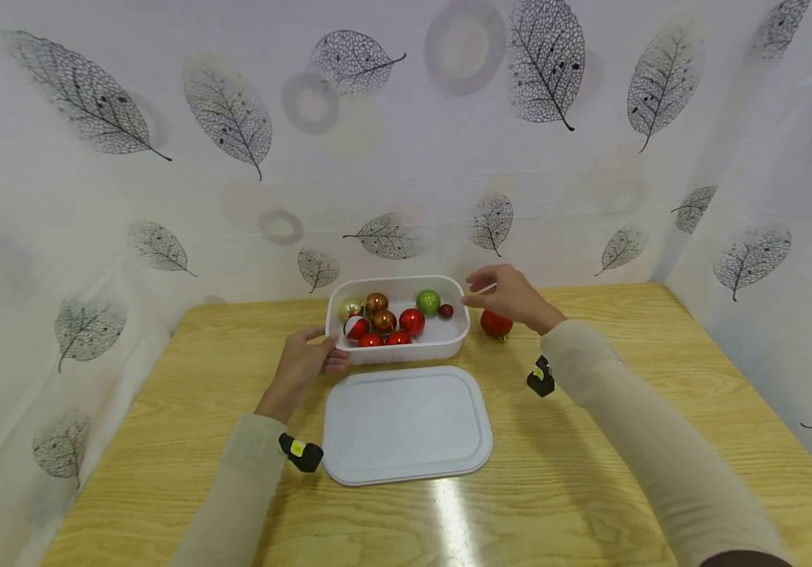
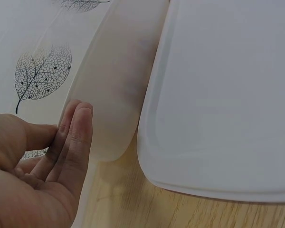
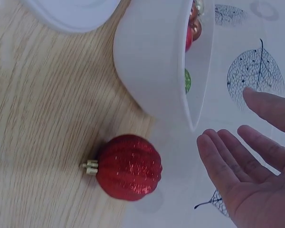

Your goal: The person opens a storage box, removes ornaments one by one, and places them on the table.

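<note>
So the white plastic tub (image 1: 406, 346) sits toward the back of the wooden table (image 1: 625, 441), and everything else is easiest to place off that.

The left hand (image 1: 302, 364) is on the tub's left end, fingers (image 2: 73, 137) straight and flat against the wall, steadying rather than gripping. The right hand (image 1: 508, 295) hovers just above the tub's right corner with fingers spread and relaxed, holding nothing. Right beside that corner, on the table and just clear of the wall, is a ribbed red glitter bauble (image 3: 128, 167) lying on its side, gold cap pointing away from the tub.

What could go wrong, as I see it: that bauble is round and lying loose, so a clumsy nudge from the right hand would probably send it rolling off across the table. Also the left hand is only pressing on the tub, so a bump from the other side could slide it toward the lid (image 1: 407, 425), which lies flat just in front of the tub.

Inside the tub: a green glitter ball (image 1: 428, 302) and a small dark red one (image 1: 445, 310) toward the right end, a shiny red one (image 1: 412, 321) in the middle, two copper ones (image 1: 380, 312), a gold one (image 1: 349, 308), a red-and-white one (image 1: 356, 327), and two more reds against the front wall. It's roughly half full, right end mostly free.
</note>
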Motion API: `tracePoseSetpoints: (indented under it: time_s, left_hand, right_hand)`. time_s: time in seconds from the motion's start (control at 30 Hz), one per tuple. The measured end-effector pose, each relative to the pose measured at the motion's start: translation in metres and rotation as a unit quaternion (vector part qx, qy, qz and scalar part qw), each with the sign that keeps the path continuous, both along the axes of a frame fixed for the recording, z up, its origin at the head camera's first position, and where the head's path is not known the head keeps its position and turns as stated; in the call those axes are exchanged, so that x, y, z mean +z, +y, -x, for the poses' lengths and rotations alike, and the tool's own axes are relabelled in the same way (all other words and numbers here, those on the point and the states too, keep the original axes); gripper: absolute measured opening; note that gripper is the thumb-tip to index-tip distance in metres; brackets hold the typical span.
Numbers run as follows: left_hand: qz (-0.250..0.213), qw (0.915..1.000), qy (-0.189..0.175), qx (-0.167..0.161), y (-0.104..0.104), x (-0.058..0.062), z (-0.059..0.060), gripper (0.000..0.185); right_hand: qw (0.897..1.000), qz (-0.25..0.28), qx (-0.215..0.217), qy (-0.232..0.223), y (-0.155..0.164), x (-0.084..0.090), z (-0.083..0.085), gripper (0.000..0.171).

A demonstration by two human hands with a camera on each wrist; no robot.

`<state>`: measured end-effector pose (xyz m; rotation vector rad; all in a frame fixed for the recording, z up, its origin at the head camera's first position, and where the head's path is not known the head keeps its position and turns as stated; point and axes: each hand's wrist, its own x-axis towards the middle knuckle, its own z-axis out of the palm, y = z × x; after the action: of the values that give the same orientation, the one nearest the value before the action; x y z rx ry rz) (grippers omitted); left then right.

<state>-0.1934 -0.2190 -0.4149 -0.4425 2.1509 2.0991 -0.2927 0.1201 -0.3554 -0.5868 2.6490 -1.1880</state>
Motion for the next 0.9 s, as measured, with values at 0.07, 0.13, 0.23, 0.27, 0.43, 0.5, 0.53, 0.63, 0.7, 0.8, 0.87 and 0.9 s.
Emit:
tracePoseSetpoints:
  time_s: [0.07,0.13,0.23,0.27,0.43,0.5,0.53,0.63,0.7,0.8,0.87,0.9]
  left_hand:
    - [0.004,1.0,0.0,-0.002,0.0,-0.001,0.0,0.046]
    - [0.009,1.0,-0.003,0.0,0.0,-0.002,0.001,0.045]
    - [0.014,0.9999,-0.005,-0.002,0.0,-0.002,0.002,0.046]
    - [0.015,0.9999,-0.006,-0.001,0.0,-0.003,0.002,0.046]
    - [0.015,0.9999,-0.005,0.0,-0.001,-0.002,0.001,0.045]
    - [0.013,0.9999,-0.004,-0.002,-0.001,-0.002,0.001,0.045]
    - [0.013,0.9999,-0.003,-0.003,-0.001,-0.002,0.001,0.045]
    - [0.011,0.9999,-0.004,-0.001,-0.001,-0.002,0.001,0.046]
    - [0.009,1.0,-0.002,-0.002,-0.002,-0.002,0.001,0.046]
    - [0.005,1.0,-0.001,-0.001,-0.002,-0.003,0.001,0.046]
    - [0.003,1.0,-0.001,-0.001,-0.002,-0.003,0.002,0.046]
    - [0.003,1.0,-0.001,0.0,-0.002,-0.003,0.002,0.046]
  right_hand:
    - [1.0,0.004,0.008,-0.001,-0.006,-0.001,0.0,0.047]
    - [1.0,0.007,0.017,0.001,-0.012,-0.003,-0.001,0.045]
    - [0.999,0.011,0.031,0.005,-0.021,-0.004,-0.002,0.043]
    - [0.999,0.012,0.035,0.007,-0.024,-0.005,-0.002,0.043]
    - [0.999,0.014,0.051,0.002,-0.038,-0.007,-0.007,0.047]
    - [0.998,0.018,0.056,-0.004,-0.043,-0.009,-0.008,0.047]
    - [0.998,0.022,0.059,-0.007,-0.046,-0.011,-0.009,0.047]
    - [0.998,0.026,0.064,-0.009,-0.053,-0.016,-0.008,0.045]
    - [0.998,0.018,0.064,-0.007,-0.057,-0.02,-0.007,0.044]
    - [0.998,-0.006,0.062,-0.004,-0.063,-0.023,-0.006,0.044]
    - [0.998,-0.019,0.062,-0.007,-0.065,-0.025,-0.005,0.044]
    - [0.998,-0.022,0.061,-0.013,-0.066,-0.026,-0.005,0.045]
